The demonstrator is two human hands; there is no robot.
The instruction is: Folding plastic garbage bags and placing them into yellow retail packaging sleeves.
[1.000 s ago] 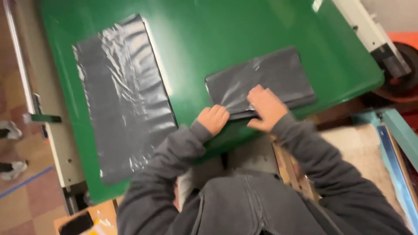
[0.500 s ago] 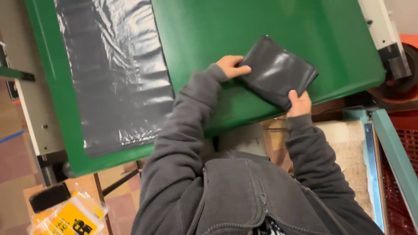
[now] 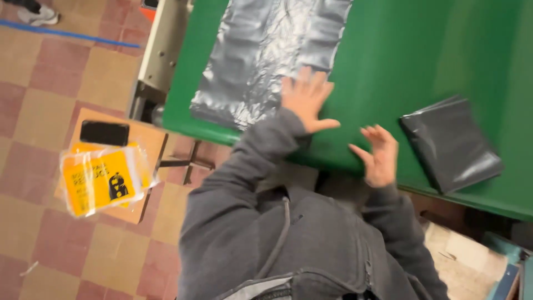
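Status of work: one grey plastic bag is lying folded into a compact packet (image 3: 451, 143) on the green counter (image 3: 400, 50), to the right side of the view. Judging from how things lie, that piece is finished and set aside. A second grey plastic bag (image 3: 266, 55) is lying flat and unfolded, spread across the counter's left portion with its near end close to the front edge; no fold is showing on it, so it appears to be the piece left to do.

Hands: the left hand (image 3: 307, 99) is hanging open, fingers spread, at the near right corner of the flat bag. Motion blur is making it unclear whether the palm is pressing on the plastic or hovering just over it. The right hand (image 3: 379, 157) is also open, its grip apart and holding nothing, positioned over the counter's front edge between the two bags and near the folded packet without touching it.

Edges and room: the front edge of the counter is running diagonally across the view, directly against the person's grey sweatshirt (image 3: 288, 239). A wide band of bare green surface is lying between the flat bag and the packet, and more is showing beyond the packet. The packet is sitting near the front edge but wholly on the surface. To the left, below counter level, a small wooden stand (image 3: 150, 141) is carrying a black phone (image 3: 104, 133) and yellow packets in clear wrap (image 3: 100, 180), well apart from the work.
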